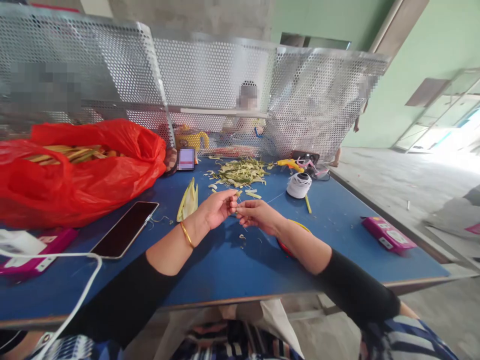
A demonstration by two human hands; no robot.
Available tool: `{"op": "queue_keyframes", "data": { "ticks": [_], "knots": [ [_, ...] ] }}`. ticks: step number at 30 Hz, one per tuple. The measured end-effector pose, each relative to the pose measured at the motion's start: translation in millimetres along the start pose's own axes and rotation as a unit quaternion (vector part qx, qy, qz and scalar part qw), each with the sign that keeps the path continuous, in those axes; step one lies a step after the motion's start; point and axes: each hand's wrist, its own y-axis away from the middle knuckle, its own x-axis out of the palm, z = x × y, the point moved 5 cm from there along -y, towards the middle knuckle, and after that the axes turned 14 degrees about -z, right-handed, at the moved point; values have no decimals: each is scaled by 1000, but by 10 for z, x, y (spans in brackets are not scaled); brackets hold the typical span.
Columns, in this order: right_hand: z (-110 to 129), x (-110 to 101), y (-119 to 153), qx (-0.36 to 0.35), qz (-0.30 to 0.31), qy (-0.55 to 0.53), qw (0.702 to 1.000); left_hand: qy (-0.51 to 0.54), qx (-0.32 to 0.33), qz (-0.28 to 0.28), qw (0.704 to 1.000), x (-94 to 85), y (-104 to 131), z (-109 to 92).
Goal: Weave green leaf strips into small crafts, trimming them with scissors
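Over the middle of the blue table, my left hand (219, 207) and my right hand (258, 215) meet at the fingertips, both pinched closed. A fine white thread (276, 198) runs from the white thread spool (299, 187) to the fingers of my right hand, and thin ends hang below. What my left fingers pinch is small and mostly hidden; a yellowish-green bit shows beside them. Left of my left hand lies a bundle of pale husk leaves (188, 201). Beyond the hands is a heap of green-yellow strips (243, 172). A red and yellow object (287, 246) lies partly under my right forearm.
A red plastic bag (138, 155) holding dry strips fills the left. A phone (125, 230) with a white cable (95, 272) lies nearer. A yellow glue gun (290, 164) lies behind the spool, a pink pack (388, 234) at right. Perforated metal panels (210, 75) stand behind the table (225, 280).
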Motion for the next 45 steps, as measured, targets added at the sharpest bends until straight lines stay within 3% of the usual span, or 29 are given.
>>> {"op": "queue_keyframes", "data": {
  "ticks": [3, 9, 11, 13, 16, 18, 21, 23, 25, 28, 30, 31, 34, 36, 40, 45],
  "knots": [
    [11, -144, -40, -28, -18, 5, 999, 26, 20, -27, 999, -42, -38, -43],
    [222, -412, 24, -132, -17, 128, 983, 8, 58, -86, 995, -91, -30, -55],
    [280, -436, 78, -152, 26, 184, 971, 1, 72, -108, 992, -104, -16, -78],
    [263, -425, 144, -137, 111, 255, 951, 1, 81, -127, 989, -125, -13, -115],
    [126, -416, 239, -72, 239, 362, 898, 16, 97, -157, 983, -183, -37, -181],
    [54, -431, 255, -55, 268, 422, 864, 23, 110, -180, 977, -229, -57, -215],
    [98, -446, 199, -141, 223, 475, 839, 13, 130, -197, 972, -261, -66, -230],
    [224, -472, 146, -244, 144, 467, 837, -1, 135, -188, 973, -242, -57, -210],
    [378, -552, 99, -333, 17, 425, 842, -14, 140, -169, 975, -202, -41, -173],
    [528, -734, 85, -395, -221, 325, 831, -35, 160, -140, 976, -131, -16, -104],
    [517, -755, 100, -397, -295, 242, 835, -55, 178, -126, 974, -87, -3, -44],
    [483, -712, 94, -387, -285, 200, 854, -68, 187, -119, 973, -65, 5, -11],
    [318, -479, 56, -299, -175, 83, 935, -109, 221, -99, 964, 7, 39, 82],
    [228, -365, 58, -246, -140, 31, 959, -133, 243, -93, 956, 46, 69, 126],
    [142, -329, 50, -206, -149, -3, 967, -153, 246, -108, 951, 57, 92, 181],
    [153, -395, 50, -258, -192, 68, 944, -148, 222, -125, 956, 34, 78, 214]
  ]
}}
